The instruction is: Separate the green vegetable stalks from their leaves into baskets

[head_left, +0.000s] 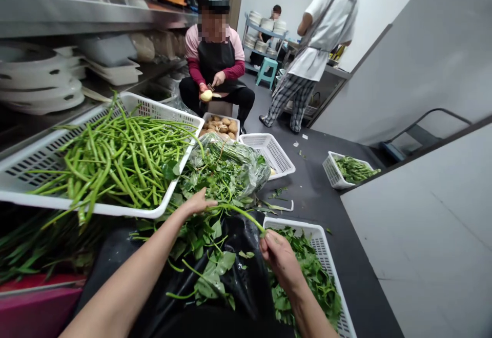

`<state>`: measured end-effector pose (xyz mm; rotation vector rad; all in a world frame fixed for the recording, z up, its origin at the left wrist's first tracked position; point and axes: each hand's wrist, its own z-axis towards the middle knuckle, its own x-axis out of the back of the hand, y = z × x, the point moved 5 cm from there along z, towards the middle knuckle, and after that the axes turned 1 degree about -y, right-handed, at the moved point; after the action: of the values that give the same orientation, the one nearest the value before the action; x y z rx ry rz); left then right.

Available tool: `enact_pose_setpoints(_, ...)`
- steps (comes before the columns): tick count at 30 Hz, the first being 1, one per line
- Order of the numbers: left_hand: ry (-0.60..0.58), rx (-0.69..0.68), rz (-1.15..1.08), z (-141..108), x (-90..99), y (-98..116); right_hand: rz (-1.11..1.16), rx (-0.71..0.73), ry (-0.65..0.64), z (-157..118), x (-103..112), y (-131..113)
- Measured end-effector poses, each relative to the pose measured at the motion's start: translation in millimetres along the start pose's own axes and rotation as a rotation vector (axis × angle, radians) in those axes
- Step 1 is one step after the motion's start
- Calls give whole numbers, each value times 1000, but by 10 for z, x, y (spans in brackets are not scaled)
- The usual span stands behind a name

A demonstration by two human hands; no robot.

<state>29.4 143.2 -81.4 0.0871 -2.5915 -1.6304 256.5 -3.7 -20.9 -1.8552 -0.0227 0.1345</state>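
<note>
A long green vegetable stem (244, 213) stretches between my two hands over my lap. My left hand (198, 202) is closed at its far end, fingers partly hidden. The near end is pinched in my right hand (279, 253). Loose leaves (215, 274) and short stalks lie on the black apron (249, 286) beneath. Just beyond my left hand is a heap of leafy greens (211, 171), partly in a clear plastic bag (253, 174). A white basket (134, 210) of bare green stems stands at left. Under my right hand, another white basket (326, 251) holds leaves.
Facing me, a seated person (217, 56) peels a potato (206, 95) above a basket of potatoes (221, 125). Another person (317, 45) stands farther back. A white basket (269, 148) and a basket of green pods (351, 169) sit on the floor. Metal shelving (96, 17) lines the left.
</note>
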Motion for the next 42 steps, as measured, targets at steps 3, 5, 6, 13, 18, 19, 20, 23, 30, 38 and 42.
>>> enact_pose_setpoints(3,25,-47,179,-222,90,-24,40,-15,3,220,-111,91)
enact_pose_setpoints(5,121,-201,294,-427,215,81,43,-10,1,315,-179,127)
enact_pose_setpoints(6,195,-303,350,-551,272,154,29,6,0,345,-205,132)
enact_pose_setpoints(13,-336,-67,38,-1079,-278,50,-550,430,-71,303,-477,7)
enact_pose_setpoints(18,-257,62,-424,-1050,-458,-47,-916,668,-158,162,-743,67)
enact_pose_setpoints(19,-225,73,-476,-1032,-441,-61,-971,698,-162,145,-775,75)
enact_pose_setpoints(20,-198,88,-529,-1021,-419,-76,-1017,732,-169,132,-802,74)
enact_pose_setpoints(23,-140,179,-672,-1037,-367,-122,-1092,828,-233,128,-865,31)
enact_pose_setpoints(30,-88,258,-814,-1090,-328,-81,-998,989,-386,75,-918,-257)
enact_pose_setpoints(38,64,-87,-419,-958,124,83,-519,442,-333,347,-865,-233)
enact_pose_setpoints(42,9,-422,360,-1231,32,177,-272,108,-278,720,-954,45)
